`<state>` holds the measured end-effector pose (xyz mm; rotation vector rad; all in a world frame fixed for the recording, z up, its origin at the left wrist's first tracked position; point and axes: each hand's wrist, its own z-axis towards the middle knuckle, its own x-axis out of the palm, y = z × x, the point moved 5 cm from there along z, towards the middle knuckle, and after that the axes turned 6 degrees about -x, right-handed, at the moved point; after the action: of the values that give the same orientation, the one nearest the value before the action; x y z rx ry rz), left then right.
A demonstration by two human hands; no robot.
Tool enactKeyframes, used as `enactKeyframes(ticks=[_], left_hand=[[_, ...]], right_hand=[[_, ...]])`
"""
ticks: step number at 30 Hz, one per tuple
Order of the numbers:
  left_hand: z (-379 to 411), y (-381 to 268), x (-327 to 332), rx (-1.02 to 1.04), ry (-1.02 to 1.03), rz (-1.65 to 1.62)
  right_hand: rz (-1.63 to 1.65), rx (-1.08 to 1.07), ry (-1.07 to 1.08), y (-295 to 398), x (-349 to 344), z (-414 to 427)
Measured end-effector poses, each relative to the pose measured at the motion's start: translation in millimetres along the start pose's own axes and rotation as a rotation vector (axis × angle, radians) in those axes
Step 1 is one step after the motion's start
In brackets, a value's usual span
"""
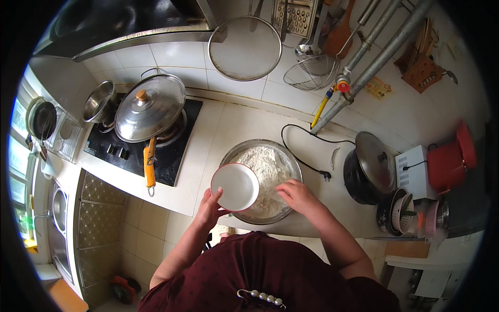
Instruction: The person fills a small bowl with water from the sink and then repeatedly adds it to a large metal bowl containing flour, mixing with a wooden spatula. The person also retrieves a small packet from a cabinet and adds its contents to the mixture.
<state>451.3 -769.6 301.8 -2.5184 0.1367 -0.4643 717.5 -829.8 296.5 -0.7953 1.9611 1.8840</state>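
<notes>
A wide metal basin on the countertop holds a heap of white flour. My left hand grips a white bowl with a red rim by its left side, over the basin's left part; the bowl looks to hold clear liquid, though this is hard to tell. Over the flour at the basin's right side is my right hand, its fingers bent and close together. Something pale and translucent shows just below those fingertips; whether they hold it is unclear.
To the left, a lidded pan with an orange handle and a steel pot stand on the gas hob. A black cable with a plug lies right of the basin, before a black lidded pot. A round sieve hangs behind.
</notes>
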Motion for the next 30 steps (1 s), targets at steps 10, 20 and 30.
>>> enactKeyframes(ticks=[10, 20, 30], left_hand=[[-6, -19, -13, 0.043, -0.042, 0.061], [-8, -22, -11, 0.053, -0.061, 0.052], [-9, -25, -6, 0.074, -0.025, 0.069]], right_hand=[[-0.300, 0.279, 0.134, -34, 43, -67], [-0.191, 0.348, -0.014, -36, 9, -32], [0.054, 0.326, -0.013, -93, 111, -37]])
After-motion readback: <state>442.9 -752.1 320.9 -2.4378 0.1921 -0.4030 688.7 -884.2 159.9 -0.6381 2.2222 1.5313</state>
